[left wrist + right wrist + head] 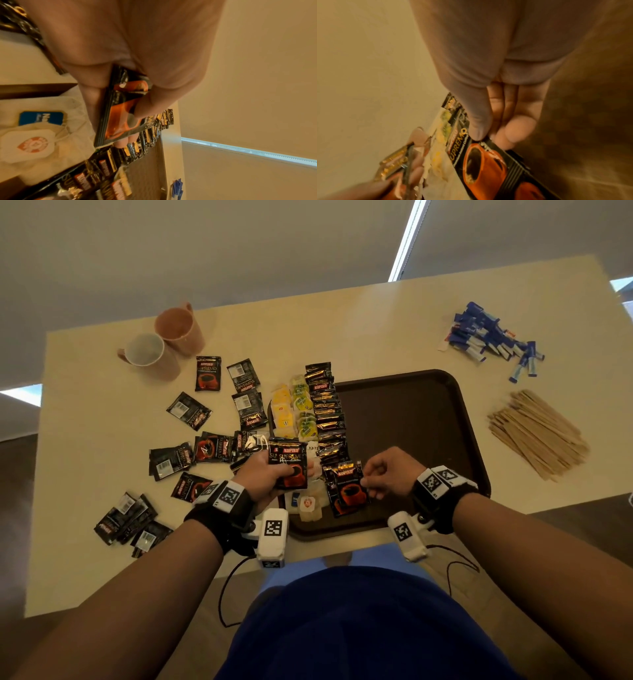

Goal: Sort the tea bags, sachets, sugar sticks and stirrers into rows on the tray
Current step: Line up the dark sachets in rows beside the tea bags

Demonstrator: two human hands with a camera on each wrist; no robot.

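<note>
Head view shows the brown tray in the middle of the frame on the pale bench. The left hand holds a small stack of black coffee sachets above the lower left corner of the tray; the grip is closed around the stack, thumb on the front face, probably so that the sachets can be given out one after another. The right hand pinches the edge of one sachet between thumb and fingertips, and this sachet lies at the near end of the sachet row, overlapping it. I think it is being set down to continue this row. Left of the row stand the tea bags in two short lines, with some paper-tagged ones lower.

More loose sachets lie scattered on the bench in the left part of the frame. The blue sugar sticks are in a pile at the upper right and the wooden stirrers at the right, both outside the tray, so these rows are not begun. Two mugs stand at the upper left.
</note>
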